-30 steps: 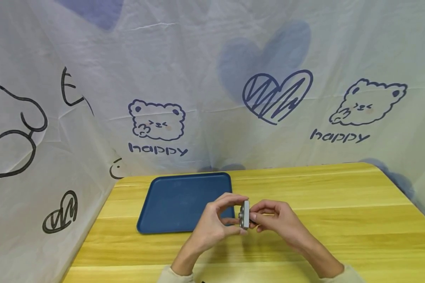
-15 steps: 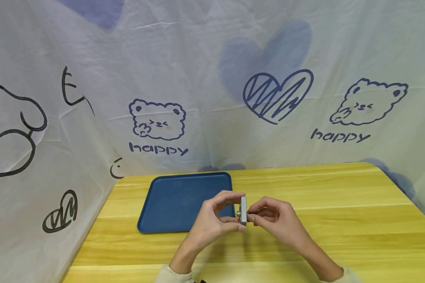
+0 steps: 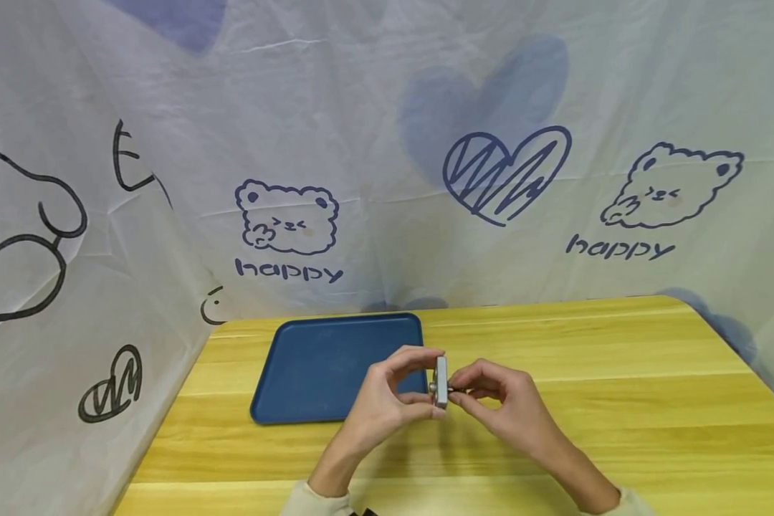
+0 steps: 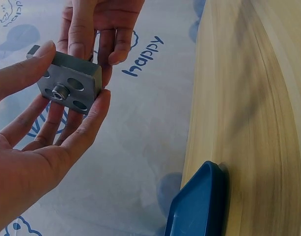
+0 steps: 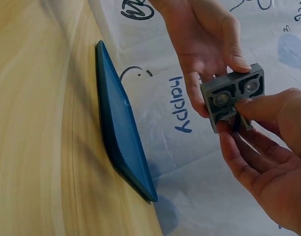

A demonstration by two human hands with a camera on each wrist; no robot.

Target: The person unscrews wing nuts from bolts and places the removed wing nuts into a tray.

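My left hand (image 3: pixel 382 395) holds a grey metal block (image 3: pixel 441 383) by its edges, thumb on one side and fingers on the other. The block stands upright above the table. In the left wrist view, its flat face shows several round holes, and a socket-head bolt (image 4: pixel 60 92) sits in the middle one. The recessed back face (image 5: pixel 222 99) appears in the right wrist view. There the bolt's threaded shank (image 5: pixel 246 123) sticks out, and my right hand (image 3: pixel 508 405) pinches it with thumb and fingertips. These fingertips partly hide the shank.
A blue tray (image 3: pixel 335 369) lies on the wood-grain table (image 3: pixel 606 373), left of and behind my hands. A white printed cloth (image 3: pixel 387 143) hangs along the back and sides.
Both hands and the block have shifted slightly left. The right fingertips have drawn a little away from the block, and more of the dark shank shows between them.
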